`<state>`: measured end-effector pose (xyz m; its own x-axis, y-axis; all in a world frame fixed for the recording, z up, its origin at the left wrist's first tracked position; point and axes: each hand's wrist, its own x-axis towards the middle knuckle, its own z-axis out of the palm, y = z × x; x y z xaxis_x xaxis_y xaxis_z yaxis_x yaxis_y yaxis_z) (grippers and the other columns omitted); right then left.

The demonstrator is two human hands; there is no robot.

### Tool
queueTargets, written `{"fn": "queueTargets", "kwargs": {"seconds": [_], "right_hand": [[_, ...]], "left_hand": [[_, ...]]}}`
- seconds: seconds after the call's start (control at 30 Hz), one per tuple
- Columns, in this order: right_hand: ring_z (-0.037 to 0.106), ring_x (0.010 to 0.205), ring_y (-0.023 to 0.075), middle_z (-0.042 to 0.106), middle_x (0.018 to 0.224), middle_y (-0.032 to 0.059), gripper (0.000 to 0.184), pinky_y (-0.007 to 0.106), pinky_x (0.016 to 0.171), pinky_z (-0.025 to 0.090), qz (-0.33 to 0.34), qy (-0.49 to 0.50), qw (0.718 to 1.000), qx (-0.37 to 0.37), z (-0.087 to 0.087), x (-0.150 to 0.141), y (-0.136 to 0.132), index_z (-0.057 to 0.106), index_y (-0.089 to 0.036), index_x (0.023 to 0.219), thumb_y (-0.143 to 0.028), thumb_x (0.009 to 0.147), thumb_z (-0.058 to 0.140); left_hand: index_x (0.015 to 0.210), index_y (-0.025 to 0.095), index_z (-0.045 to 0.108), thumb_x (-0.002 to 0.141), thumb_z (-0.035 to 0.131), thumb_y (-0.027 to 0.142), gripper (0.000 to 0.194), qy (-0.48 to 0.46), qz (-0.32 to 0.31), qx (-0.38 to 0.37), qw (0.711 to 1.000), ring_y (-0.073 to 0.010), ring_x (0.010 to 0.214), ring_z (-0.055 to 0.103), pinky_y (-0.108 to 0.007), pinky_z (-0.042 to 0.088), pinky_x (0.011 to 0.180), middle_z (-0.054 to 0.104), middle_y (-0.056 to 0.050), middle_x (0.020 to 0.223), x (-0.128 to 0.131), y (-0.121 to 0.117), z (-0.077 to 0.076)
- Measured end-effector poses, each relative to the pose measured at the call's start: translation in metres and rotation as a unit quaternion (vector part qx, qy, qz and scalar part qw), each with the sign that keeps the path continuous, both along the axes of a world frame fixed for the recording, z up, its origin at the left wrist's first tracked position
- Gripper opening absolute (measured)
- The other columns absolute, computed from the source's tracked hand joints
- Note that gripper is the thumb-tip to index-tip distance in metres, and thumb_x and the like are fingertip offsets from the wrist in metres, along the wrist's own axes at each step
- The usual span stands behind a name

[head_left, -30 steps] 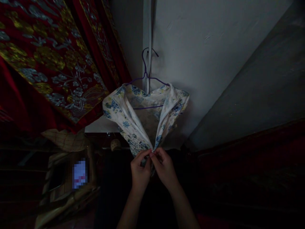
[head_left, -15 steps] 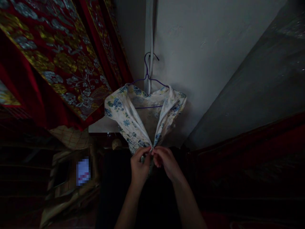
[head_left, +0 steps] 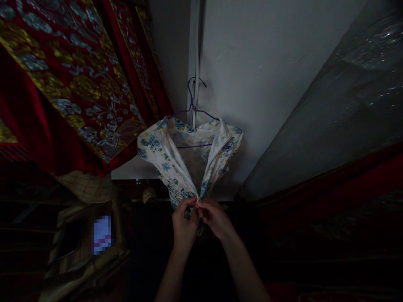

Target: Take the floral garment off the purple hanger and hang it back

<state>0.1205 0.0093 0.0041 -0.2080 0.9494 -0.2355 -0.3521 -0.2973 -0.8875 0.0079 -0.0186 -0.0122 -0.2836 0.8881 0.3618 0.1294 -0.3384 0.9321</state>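
Observation:
A white garment with a blue and yellow flower print [head_left: 159,149] hangs on a thin purple wire hanger [head_left: 192,110] against the pale wall. Its front stands open in a V. My left hand [head_left: 183,224] and my right hand [head_left: 215,218] meet at the bottom of that V, each pinching one front edge of the garment, fingertips touching. What lies between the fingertips is too small and dark to make out. Both forearms rise from the bottom of the view.
A red cloth with gold and silver embroidery [head_left: 72,79] hangs at the upper left. Below it lie a checked cloth [head_left: 86,186] and dim clutter. A white cord or pipe [head_left: 197,46] runs down the wall above the hanger. A grey slanted surface [head_left: 340,109] fills the right.
Both hands stay pinched at the same spot on the garment's front; the fingers shifted slightly. The view moved a little, so the hanger sits lower in the picture.

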Motion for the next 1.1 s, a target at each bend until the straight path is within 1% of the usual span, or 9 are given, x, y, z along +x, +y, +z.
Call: {"fn": "queueTargets", "kwargs": {"seconds": [0.1, 0.33, 0.57, 0.67, 0.8, 0.9, 0.97, 1.03, 1.1], "right_hand": [[0.050, 0.049, 0.0116, 0.060, 0.058, -0.0010, 0.026, 0.023, 0.048, 0.038, -0.106, -0.127, 0.977, 0.137, -0.005, 0.000, -0.010, 0.066, -0.018, 0.070, -0.042, 0.080, 0.068], [0.065, 0.077, 0.0199, 0.070, 0.081, 0.0049, 0.018, 0.032, 0.073, 0.050, -0.197, -0.324, 0.831, 0.408, 0.010, 0.021, 0.022, 0.067, -0.022, 0.086, -0.031, 0.095, 0.055], [0.061, 0.080, 0.0191, 0.068, 0.086, 0.0053, 0.022, 0.031, 0.077, 0.045, -0.220, -0.351, 0.708, 0.573, 0.101, 0.023, 0.125, 0.065, -0.021, 0.088, -0.033, 0.099, 0.049], [0.057, 0.074, 0.0174, 0.064, 0.079, 0.0032, 0.022, 0.030, 0.073, 0.042, -0.245, -0.351, 0.681, 0.594, 0.140, 0.017, 0.152, 0.063, -0.021, 0.087, -0.034, 0.099, 0.049], [0.051, 0.064, 0.0145, 0.057, 0.070, -0.0007, 0.020, 0.028, 0.065, 0.037, -0.244, -0.335, 0.689, 0.594, 0.166, 0.010, 0.150, 0.060, -0.022, 0.085, -0.033, 0.098, 0.051], [0.049, 0.061, 0.0126, 0.052, 0.066, -0.0025, 0.019, 0.027, 0.061, 0.035, -0.227, -0.280, 0.734, 0.576, 0.164, 0.005, 0.136, 0.058, -0.021, 0.080, -0.033, 0.095, 0.054], [0.046, 0.057, 0.0114, 0.048, 0.062, -0.0039, 0.020, 0.026, 0.056, 0.034, -0.211, -0.206, 0.806, 0.514, 0.160, -0.001, 0.129, 0.054, -0.022, 0.076, -0.033, 0.092, 0.055], [0.041, 0.050, 0.0100, 0.045, 0.059, -0.0052, 0.019, 0.024, 0.048, 0.031, -0.190, -0.123, 0.878, 0.422, 0.156, -0.007, 0.125, 0.051, -0.022, 0.073, -0.033, 0.089, 0.054], [0.039, 0.047, 0.0091, 0.045, 0.058, -0.0053, 0.018, 0.023, 0.045, 0.029, -0.191, -0.069, 0.910, 0.361, 0.155, -0.013, 0.121, 0.048, -0.023, 0.072, -0.032, 0.086, 0.053]], "left_hand": [[0.098, 0.019, 0.075, 0.086, 0.064, 0.018, 0.017, 0.011, -0.009, -0.003, 1.000, -0.0191, 0.083, 0.069, -0.030, 0.055, 0.078, 0.075, -0.005, 0.091, 0.002, 0.002, -0.001], [0.113, 0.019, 0.064, 0.091, 0.061, 0.021, 0.022, 0.002, -0.035, -0.013, 0.999, -0.0174, 0.082, 0.067, -0.028, 0.051, 0.078, 0.071, -0.004, 0.088, 0.012, -0.002, -0.003], [0.124, 0.021, 0.045, 0.091, 0.059, 0.017, 0.036, 0.001, -0.030, -0.001, 1.000, -0.0151, 0.076, 0.062, -0.028, 0.047, 0.078, 0.059, 0.002, 0.079, 0.013, -0.002, -0.008], [0.122, 0.021, 0.046, 0.090, 0.058, 0.016, 0.034, 0.032, -0.040, -0.006, 0.999, -0.0158, 0.075, 0.061, -0.028, 0.047, 0.076, 0.059, 0.001, 0.080, 0.006, -0.002, -0.011], [0.118, 0.021, 0.050, 0.090, 0.057, 0.016, 0.030, 0.087, -0.056, -0.010, 0.995, -0.0174, 0.077, 0.064, -0.030, 0.049, 0.075, 0.062, 0.000, 0.082, -0.008, 0.001, -0.017], [0.124, 0.021, 0.050, 0.089, 0.057, 0.014, 0.036, 0.131, -0.074, 0.009, 0.989, -0.0181, 0.080, 0.066, -0.031, 0.050, 0.079, 0.066, -0.001, 0.085, -0.021, 0.015, -0.001], [0.128, 0.021, 0.049, 0.091, 0.059, 0.016, 0.039, 0.161, -0.073, 0.051, 0.983, -0.0185, 0.086, 0.068, -0.031, 0.051, 0.082, 0.069, -0.003, 0.093, -0.029, 0.031, 0.031], [0.132, 0.022, 0.050, 0.092, 0.063, 0.021, 0.043, 0.197, -0.050, 0.121, 0.972, -0.0193, 0.094, 0.067, -0.031, 0.050, 0.084, 0.070, -0.006, 0.103, -0.034, 0.049, 0.078], [0.134, 0.022, 0.051, 0.095, 0.059, 0.021, 0.040, 0.217, -0.053, 0.196, 0.955, -0.0180, 0.092, 0.066, -0.030, 0.050, 0.085, 0.070, -0.005, 0.101, -0.035, 0.070, 0.131]]}}
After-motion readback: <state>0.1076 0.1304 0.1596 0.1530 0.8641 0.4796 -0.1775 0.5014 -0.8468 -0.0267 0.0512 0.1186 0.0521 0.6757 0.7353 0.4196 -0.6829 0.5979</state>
